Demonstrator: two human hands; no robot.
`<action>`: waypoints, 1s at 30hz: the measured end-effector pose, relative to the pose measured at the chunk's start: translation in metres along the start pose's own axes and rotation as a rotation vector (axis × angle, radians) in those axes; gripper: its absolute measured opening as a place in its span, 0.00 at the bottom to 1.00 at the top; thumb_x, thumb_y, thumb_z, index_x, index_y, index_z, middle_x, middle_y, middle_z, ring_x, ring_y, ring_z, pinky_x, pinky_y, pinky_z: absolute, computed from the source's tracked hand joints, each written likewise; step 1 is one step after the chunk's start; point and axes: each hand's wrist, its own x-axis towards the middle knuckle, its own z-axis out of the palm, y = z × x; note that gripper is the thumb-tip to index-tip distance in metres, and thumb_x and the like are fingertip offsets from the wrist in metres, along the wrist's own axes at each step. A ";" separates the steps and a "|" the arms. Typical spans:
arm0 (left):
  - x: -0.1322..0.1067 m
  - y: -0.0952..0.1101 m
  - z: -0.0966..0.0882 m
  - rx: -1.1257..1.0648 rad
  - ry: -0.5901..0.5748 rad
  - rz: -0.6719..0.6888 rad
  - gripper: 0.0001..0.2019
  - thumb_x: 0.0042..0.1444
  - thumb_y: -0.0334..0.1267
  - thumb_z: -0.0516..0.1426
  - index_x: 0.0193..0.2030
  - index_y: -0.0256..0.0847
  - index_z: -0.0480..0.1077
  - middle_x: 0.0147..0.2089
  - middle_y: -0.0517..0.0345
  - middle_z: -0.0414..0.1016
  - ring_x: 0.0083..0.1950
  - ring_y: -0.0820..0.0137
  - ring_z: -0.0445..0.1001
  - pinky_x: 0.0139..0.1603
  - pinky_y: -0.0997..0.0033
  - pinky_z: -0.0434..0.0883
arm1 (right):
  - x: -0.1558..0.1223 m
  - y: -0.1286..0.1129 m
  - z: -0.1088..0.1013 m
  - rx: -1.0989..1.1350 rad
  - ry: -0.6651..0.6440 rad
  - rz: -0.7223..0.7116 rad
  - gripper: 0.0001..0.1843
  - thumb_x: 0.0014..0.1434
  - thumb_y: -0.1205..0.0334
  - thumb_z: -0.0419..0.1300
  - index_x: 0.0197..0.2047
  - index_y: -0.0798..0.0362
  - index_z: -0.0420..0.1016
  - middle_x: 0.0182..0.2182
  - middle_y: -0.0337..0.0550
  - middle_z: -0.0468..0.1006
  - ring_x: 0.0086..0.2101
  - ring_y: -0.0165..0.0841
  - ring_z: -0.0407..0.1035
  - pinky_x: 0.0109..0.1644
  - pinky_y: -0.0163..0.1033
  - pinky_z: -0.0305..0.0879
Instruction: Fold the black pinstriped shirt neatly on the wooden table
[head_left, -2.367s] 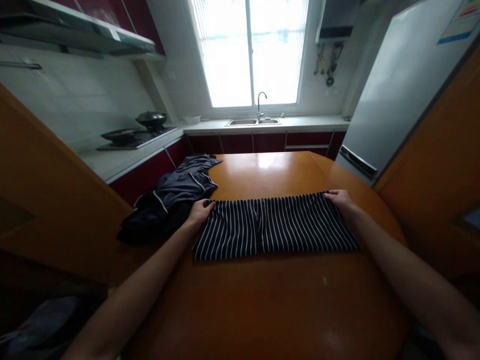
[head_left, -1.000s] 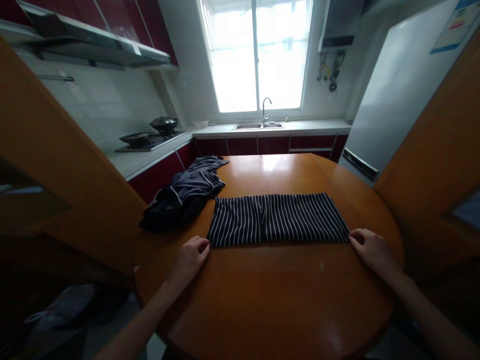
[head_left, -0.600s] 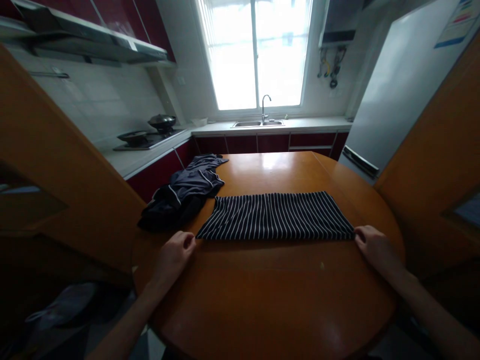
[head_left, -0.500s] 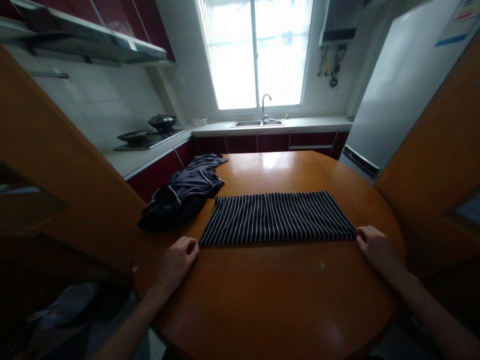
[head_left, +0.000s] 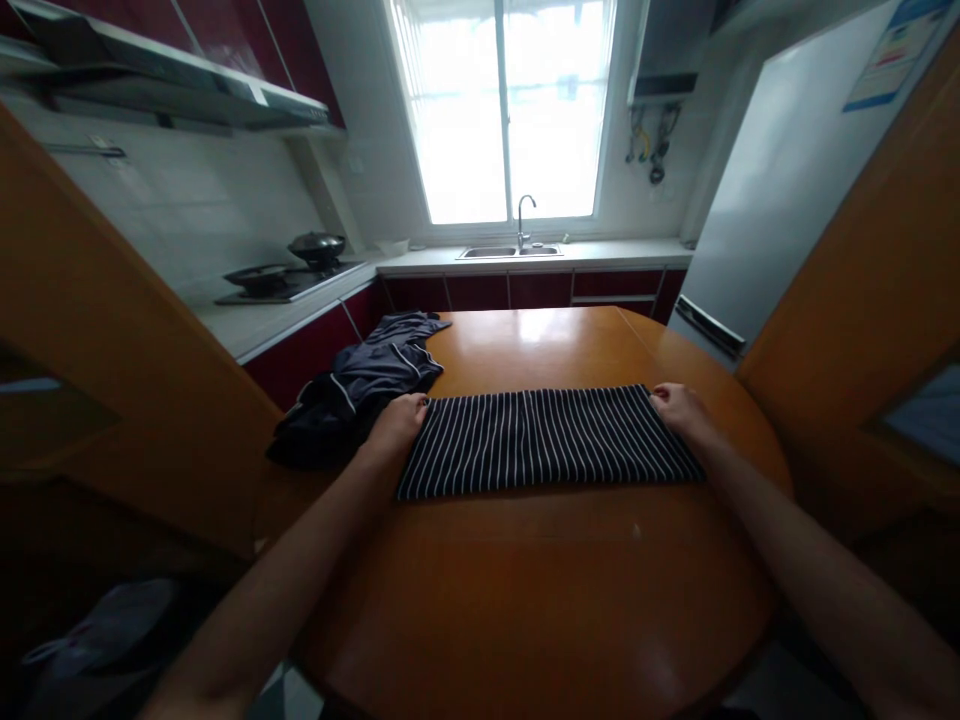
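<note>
A black cloth with white stripes (head_left: 536,442) lies flat on the wooden table (head_left: 525,600), folded into a wide band. My left hand (head_left: 405,415) pinches its far left corner. At the far right corner, my right hand (head_left: 673,405) has its fingers closed on the fabric edge. Whether the piece is a garment or a plain cloth I cannot tell. Beside my left hand, a heap of dark grey and black clothes (head_left: 375,375) with white piping rests on the table's left side.
Behind the table run a white counter with a sink (head_left: 491,253) and a stove (head_left: 292,285) carrying pans. A tall fridge (head_left: 780,180) stands at right. Wooden panels (head_left: 127,300) flank the table. A pale bag-like item (head_left: 112,620) is low at left.
Both hands have moved from the near corners of the striped cloth to its far corners and closed there. The cloth lies about where it was. The view has shifted slightly.
</note>
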 end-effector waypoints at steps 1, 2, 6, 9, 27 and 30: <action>0.010 0.005 0.007 0.032 0.001 -0.007 0.18 0.64 0.37 0.52 0.57 0.38 0.74 0.58 0.44 0.77 0.57 0.60 0.76 0.57 0.70 0.69 | 0.011 -0.005 0.007 0.010 -0.006 0.030 0.16 0.62 0.61 0.58 0.49 0.60 0.80 0.46 0.59 0.82 0.45 0.42 0.77 0.49 0.41 0.69; 0.017 0.009 0.013 0.048 -0.003 -0.017 0.18 0.64 0.37 0.52 0.58 0.39 0.74 0.58 0.44 0.76 0.57 0.60 0.76 0.56 0.69 0.69 | 0.020 -0.008 0.013 0.017 -0.012 0.058 0.17 0.62 0.62 0.58 0.50 0.61 0.80 0.46 0.60 0.82 0.45 0.42 0.77 0.50 0.41 0.69; 0.029 0.008 0.032 0.060 0.013 -0.066 0.19 0.66 0.40 0.52 0.58 0.41 0.74 0.57 0.43 0.75 0.51 0.59 0.78 0.51 0.66 0.71 | 0.038 -0.009 0.029 0.039 -0.021 0.115 0.16 0.61 0.62 0.60 0.49 0.60 0.80 0.44 0.58 0.83 0.44 0.40 0.77 0.48 0.39 0.69; 0.032 0.001 0.038 0.065 0.033 -0.101 0.16 0.65 0.43 0.52 0.51 0.42 0.77 0.53 0.46 0.75 0.46 0.62 0.78 0.46 0.69 0.72 | 0.040 -0.003 0.036 0.071 -0.014 0.139 0.14 0.61 0.60 0.60 0.46 0.57 0.81 0.43 0.56 0.83 0.41 0.39 0.77 0.45 0.39 0.69; 0.031 0.003 0.028 0.043 0.178 -0.057 0.17 0.66 0.37 0.50 0.54 0.34 0.73 0.57 0.42 0.74 0.57 0.57 0.74 0.59 0.64 0.68 | 0.036 0.007 0.033 0.021 0.040 0.192 0.15 0.62 0.57 0.57 0.42 0.57 0.81 0.41 0.57 0.82 0.40 0.42 0.75 0.45 0.42 0.68; 0.018 0.034 0.025 0.102 0.165 0.063 0.23 0.67 0.38 0.49 0.65 0.31 0.65 0.66 0.39 0.66 0.66 0.55 0.66 0.66 0.60 0.62 | 0.026 -0.020 0.026 -0.101 0.118 0.143 0.22 0.65 0.56 0.54 0.53 0.62 0.77 0.50 0.65 0.77 0.51 0.49 0.71 0.54 0.50 0.65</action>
